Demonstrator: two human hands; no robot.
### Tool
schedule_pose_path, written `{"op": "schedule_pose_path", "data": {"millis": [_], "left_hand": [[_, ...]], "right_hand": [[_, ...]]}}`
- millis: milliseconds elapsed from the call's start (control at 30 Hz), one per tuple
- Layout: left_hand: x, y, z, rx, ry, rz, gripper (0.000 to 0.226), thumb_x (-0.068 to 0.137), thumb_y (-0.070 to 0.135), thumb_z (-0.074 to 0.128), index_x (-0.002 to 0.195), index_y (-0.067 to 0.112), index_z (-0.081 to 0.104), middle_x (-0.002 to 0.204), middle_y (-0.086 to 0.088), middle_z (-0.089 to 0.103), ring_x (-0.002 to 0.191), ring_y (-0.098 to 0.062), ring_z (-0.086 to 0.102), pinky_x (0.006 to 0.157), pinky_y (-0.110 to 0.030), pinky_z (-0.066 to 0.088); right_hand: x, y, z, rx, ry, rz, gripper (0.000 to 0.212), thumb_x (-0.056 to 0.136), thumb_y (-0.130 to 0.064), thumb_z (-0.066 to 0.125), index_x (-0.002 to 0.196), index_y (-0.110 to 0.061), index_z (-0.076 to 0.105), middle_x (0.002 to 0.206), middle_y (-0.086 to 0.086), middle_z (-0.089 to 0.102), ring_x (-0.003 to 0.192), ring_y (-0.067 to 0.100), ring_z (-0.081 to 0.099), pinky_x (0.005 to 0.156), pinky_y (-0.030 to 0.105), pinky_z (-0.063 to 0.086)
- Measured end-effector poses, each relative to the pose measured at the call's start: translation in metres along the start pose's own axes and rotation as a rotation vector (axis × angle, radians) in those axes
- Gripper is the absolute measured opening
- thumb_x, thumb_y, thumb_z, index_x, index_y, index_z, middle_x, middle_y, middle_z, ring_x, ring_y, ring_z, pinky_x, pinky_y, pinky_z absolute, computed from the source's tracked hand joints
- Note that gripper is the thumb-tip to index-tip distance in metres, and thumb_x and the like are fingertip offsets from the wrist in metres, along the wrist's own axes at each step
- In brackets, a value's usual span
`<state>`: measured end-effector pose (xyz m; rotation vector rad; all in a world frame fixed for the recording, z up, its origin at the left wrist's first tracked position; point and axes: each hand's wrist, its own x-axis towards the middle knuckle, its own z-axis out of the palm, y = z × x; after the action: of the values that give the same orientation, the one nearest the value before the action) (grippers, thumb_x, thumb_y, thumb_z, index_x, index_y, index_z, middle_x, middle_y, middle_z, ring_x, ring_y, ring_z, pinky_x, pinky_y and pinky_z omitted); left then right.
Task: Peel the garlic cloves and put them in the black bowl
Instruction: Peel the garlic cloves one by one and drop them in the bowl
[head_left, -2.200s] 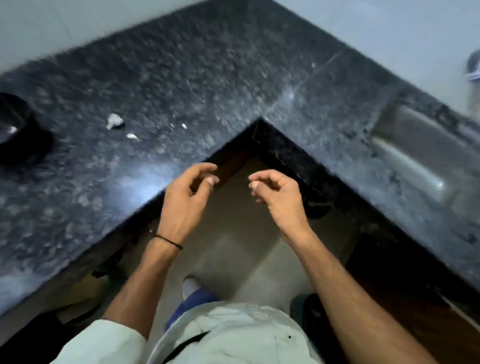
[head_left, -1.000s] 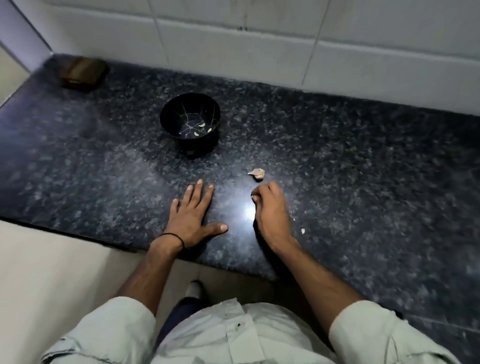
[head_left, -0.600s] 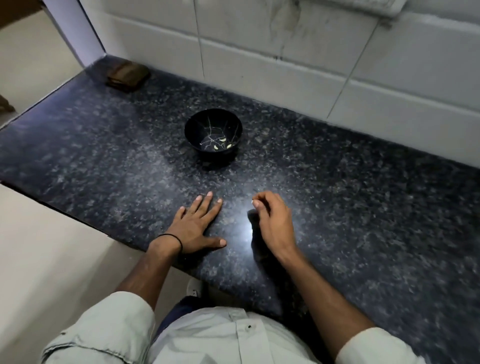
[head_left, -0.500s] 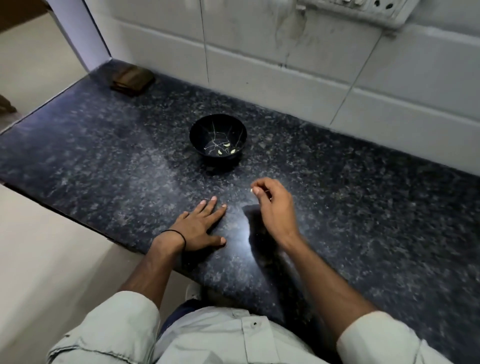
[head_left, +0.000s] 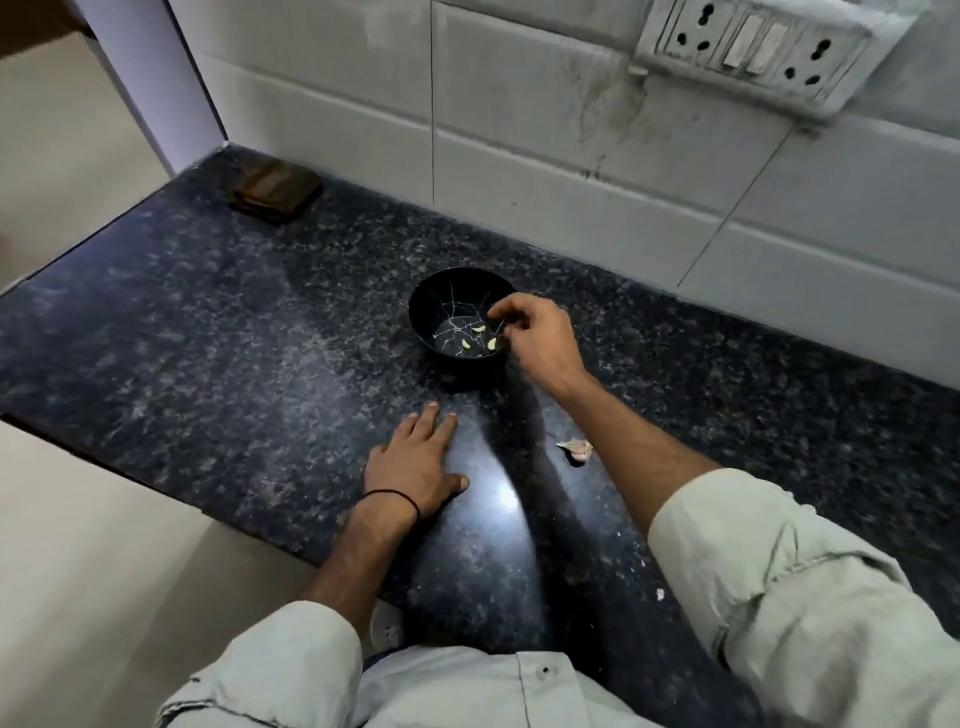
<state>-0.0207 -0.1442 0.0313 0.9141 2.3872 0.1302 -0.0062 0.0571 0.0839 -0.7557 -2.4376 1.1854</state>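
A black bowl (head_left: 441, 306) stands on the dark granite counter (head_left: 208, 338) near the tiled wall, with three peeled garlic cloves (head_left: 478, 329) lying inside it. My right hand (head_left: 540, 343) hovers over the bowl's right rim, its curled fingertips pinching a small garlic clove that they almost hide. My left hand (head_left: 415, 467) lies flat on the counter in front of the bowl, fingers straight. An unpeeled garlic piece (head_left: 575, 450) with pinkish skin lies on the counter beside my right forearm.
A brown wallet-like object (head_left: 275, 191) sits at the back left corner. A socket and switch plate (head_left: 748, 47) is on the tiled wall at upper right. The counter's front edge (head_left: 156, 480) runs diagonally at left, above the pale floor. Small white skin flecks (head_left: 660, 593) dot the counter.
My right hand rose from the counter and moved forward over the bowl. My left hand stayed flat on the counter. The view moved closer to the wall.
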Motion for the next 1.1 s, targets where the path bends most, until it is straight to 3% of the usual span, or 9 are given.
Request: {"op": "schedule_pose_path", "data": {"millis": [233, 400, 500, 600, 767, 867, 933, 1033, 1100], "left_hand": [[0.001, 0.008, -0.010, 0.030, 0.036, -0.015, 0.085, 0.089, 0.051, 0.064, 0.157, 0.035, 0.014, 0.163, 0.008, 0.009, 0.147, -0.024, 0.016, 0.107, -0.056, 0.034], [0.003, 0.019, -0.014, 0.074, 0.035, -0.041, 0.085, 0.089, 0.048, 0.066, 0.156, 0.030, 0.016, 0.159, 0.002, 0.015, 0.143, -0.029, 0.021, 0.107, -0.053, 0.034], [0.001, 0.029, -0.010, 0.071, 0.080, -0.043, 0.079, 0.092, 0.044, 0.063, 0.155, 0.027, 0.020, 0.157, -0.003, 0.020, 0.142, -0.031, 0.023, 0.108, -0.052, 0.034], [0.000, 0.037, 0.001, 0.007, 0.187, 0.010, 0.071, 0.094, 0.041, 0.059, 0.154, 0.023, 0.026, 0.157, -0.004, 0.025, 0.143, -0.030, 0.022, 0.109, -0.052, 0.035], [-0.003, 0.068, 0.014, -0.426, 0.307, 0.214, 0.046, 0.092, 0.034, 0.063, 0.133, 0.014, 0.059, 0.126, -0.006, 0.062, 0.118, -0.024, 0.055, 0.101, -0.033, 0.041], [-0.017, 0.098, 0.012, -0.954, 0.112, 0.185, 0.015, 0.097, 0.022, 0.062, 0.109, 0.016, 0.069, 0.105, -0.005, 0.069, 0.094, -0.016, 0.065, 0.080, -0.021, 0.049], [-0.027, 0.113, 0.012, -1.201, -0.003, 0.147, 0.019, 0.100, 0.024, 0.057, 0.104, 0.011, 0.071, 0.103, -0.014, 0.071, 0.090, -0.019, 0.065, 0.073, -0.021, 0.053], [-0.041, 0.131, 0.010, -1.260, -0.007, 0.205, 0.026, 0.101, 0.026, 0.056, 0.110, 0.007, 0.072, 0.108, -0.016, 0.073, 0.091, -0.019, 0.067, 0.080, -0.031, 0.055], [-0.049, 0.139, 0.006, -1.251, 0.039, 0.263, 0.022, 0.100, 0.021, 0.057, 0.111, 0.008, 0.072, 0.105, -0.013, 0.074, 0.089, -0.016, 0.066, 0.072, -0.028, 0.052]], "right_hand": [[-0.062, 0.034, -0.029, 0.036, 0.206, 0.168, 0.026, 0.090, 0.001, 0.063, 0.109, -0.014, 0.072, 0.111, 0.000, 0.067, 0.100, 0.011, 0.060, 0.081, 0.005, 0.040], [-0.135, 0.095, -0.028, -0.164, 0.104, 0.261, 0.033, 0.086, -0.014, 0.076, 0.118, -0.019, 0.070, 0.117, 0.003, 0.061, 0.110, 0.022, 0.055, 0.094, 0.021, 0.040], [-0.156, 0.108, -0.023, -0.168, 0.179, 0.211, 0.029, 0.087, -0.010, 0.073, 0.115, -0.018, 0.071, 0.115, 0.003, 0.061, 0.108, 0.025, 0.050, 0.089, 0.002, 0.025], [-0.164, 0.106, -0.021, -0.109, 0.243, 0.170, 0.031, 0.086, -0.004, 0.073, 0.115, -0.015, 0.070, 0.111, -0.003, 0.062, 0.107, 0.021, 0.049, 0.090, 0.003, 0.027], [-0.172, 0.100, -0.030, 0.108, 0.292, 0.177, 0.033, 0.081, -0.002, 0.074, 0.110, -0.017, 0.068, 0.106, -0.006, 0.060, 0.098, 0.015, 0.062, 0.090, 0.022, 0.048], [-0.181, 0.086, -0.042, 0.216, 0.255, 0.137, 0.033, 0.083, 0.002, 0.071, 0.109, -0.018, 0.067, 0.106, -0.007, 0.061, 0.090, 0.011, 0.064, 0.083, 0.027, 0.053], [-0.187, 0.077, -0.053, 0.289, 0.224, 0.096, 0.032, 0.084, 0.002, 0.071, 0.109, -0.017, 0.067, 0.106, -0.007, 0.062, 0.087, 0.010, 0.065, 0.080, 0.025, 0.054], [-0.195, 0.068, -0.070, 0.381, 0.188, 0.068, 0.032, 0.085, -0.001, 0.073, 0.110, -0.020, 0.065, 0.103, -0.008, 0.067, 0.086, 0.013, 0.066, 0.080, 0.029, 0.054], [-0.199, 0.065, -0.080, 0.433, 0.177, 0.072, 0.031, 0.086, -0.004, 0.074, 0.109, -0.022, 0.065, 0.102, -0.007, 0.069, 0.087, 0.016, 0.066, 0.082, 0.037, 0.056]]}}
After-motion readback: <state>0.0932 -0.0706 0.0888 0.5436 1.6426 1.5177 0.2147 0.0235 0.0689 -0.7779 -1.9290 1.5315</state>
